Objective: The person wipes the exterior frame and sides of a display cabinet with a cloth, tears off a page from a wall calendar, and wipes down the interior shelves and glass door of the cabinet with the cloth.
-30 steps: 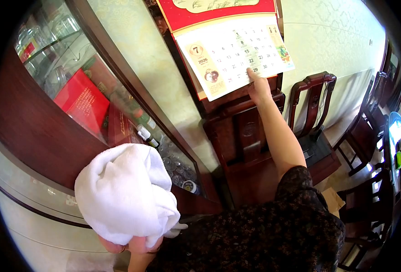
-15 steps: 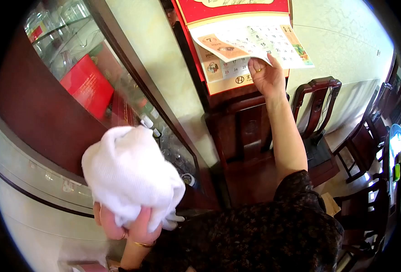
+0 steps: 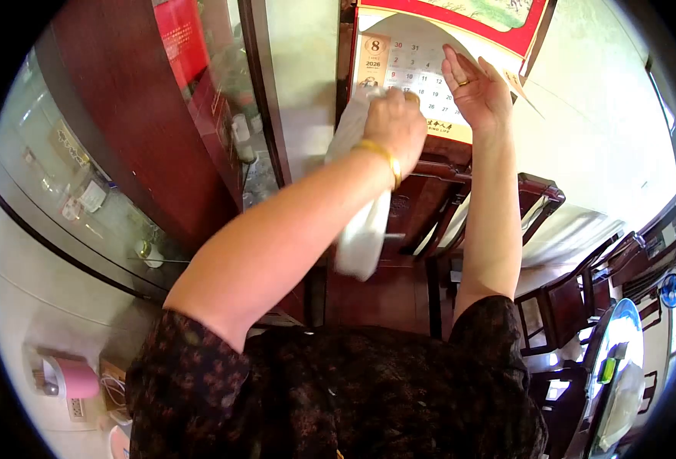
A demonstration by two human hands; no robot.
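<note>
A wall calendar [image 3: 422, 73] hangs at the top, its page numbered 8 showing beneath a lifted sheet. My right hand [image 3: 477, 90] is raised at the calendar's right part, palm toward me and fingers apart, under the lifted page. My left hand [image 3: 396, 128], with a gold bracelet at the wrist, is closed on a white cloth [image 3: 362, 245] in front of the calendar's lower left. The cloth hangs down below the hand and is blurred by motion.
A glass-fronted cabinet [image 3: 131, 99] stands on the left, with a red box [image 3: 182, 38] inside. Dark wooden chairs [image 3: 540, 200] stand below and right of the calendar. A glass-topped table [image 3: 621, 336] is at the far right. A pink container [image 3: 76, 378] is low on the left.
The left hand has carried the cloth up and right to the calendar. The right hand has raised the top page further, uncovering the page below. The view has shifted.
</note>
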